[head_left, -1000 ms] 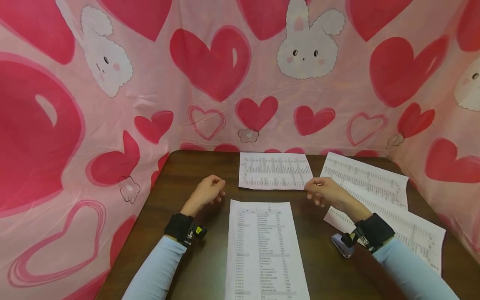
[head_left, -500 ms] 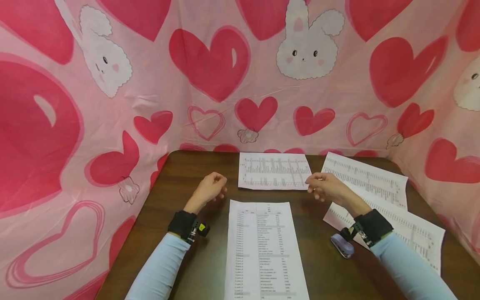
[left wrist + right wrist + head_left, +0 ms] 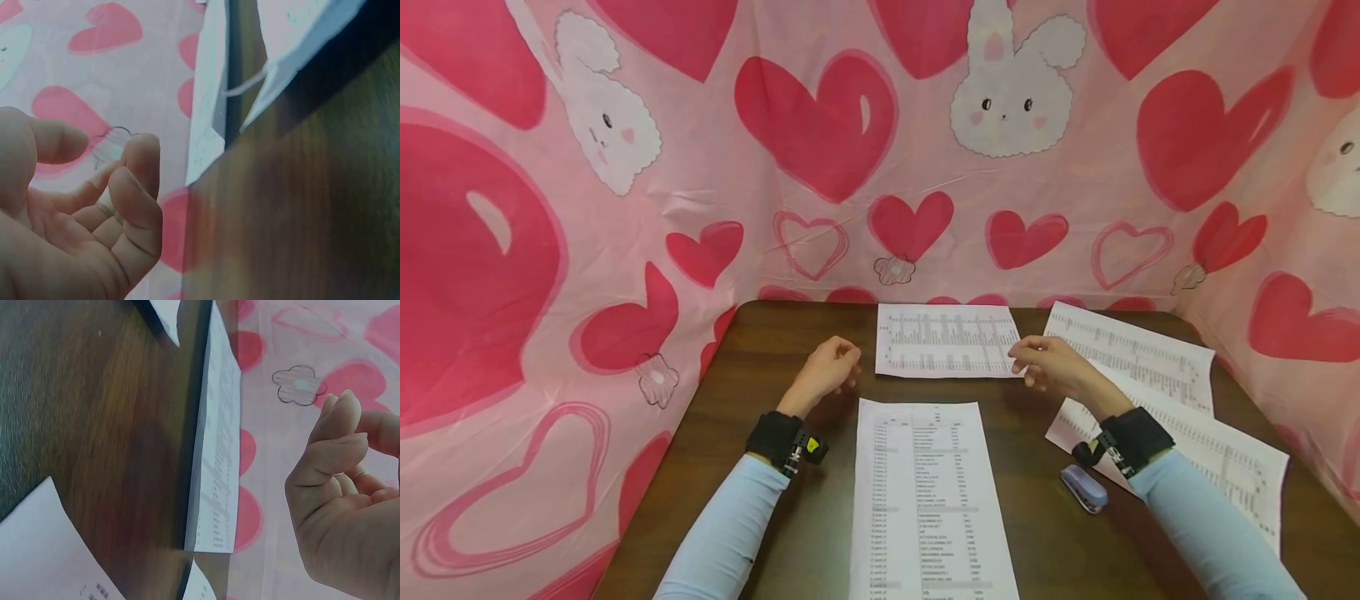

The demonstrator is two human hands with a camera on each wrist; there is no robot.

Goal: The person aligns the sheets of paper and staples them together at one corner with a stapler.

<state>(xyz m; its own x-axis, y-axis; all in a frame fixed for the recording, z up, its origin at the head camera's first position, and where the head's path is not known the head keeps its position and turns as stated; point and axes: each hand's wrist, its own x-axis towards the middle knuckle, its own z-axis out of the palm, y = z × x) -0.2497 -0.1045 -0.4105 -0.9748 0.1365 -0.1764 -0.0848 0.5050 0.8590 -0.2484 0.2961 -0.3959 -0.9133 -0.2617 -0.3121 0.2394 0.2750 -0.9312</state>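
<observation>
My left hand (image 3: 826, 371) is raised over the table, left of the far printed sheet (image 3: 943, 340). Its fingers hang loosely curled with nothing in them, and in the left wrist view the thumb stands apart from the fingertips. My right hand (image 3: 1060, 367) hovers by the right end of that same sheet, covering its corner in the head view. Nothing shows between its bent fingers in the right wrist view. Between the two forearms lies a long printed sheet (image 3: 928, 500). A small purple stapler (image 3: 1084, 488) rests near the right wrist.
Two more printed sheets, a rear one (image 3: 1138, 354) and a front one (image 3: 1210, 467), overlap at the right, partly under the right forearm. The dark wooden table (image 3: 797, 517) is bordered by a pink heart-and-rabbit curtain (image 3: 835, 125) at the back and sides.
The left hand has drifted slightly right and away from me. My right hand has risen slightly forward, and its wrist strap has uncovered the stapler. Sheets and stapler stay put.
</observation>
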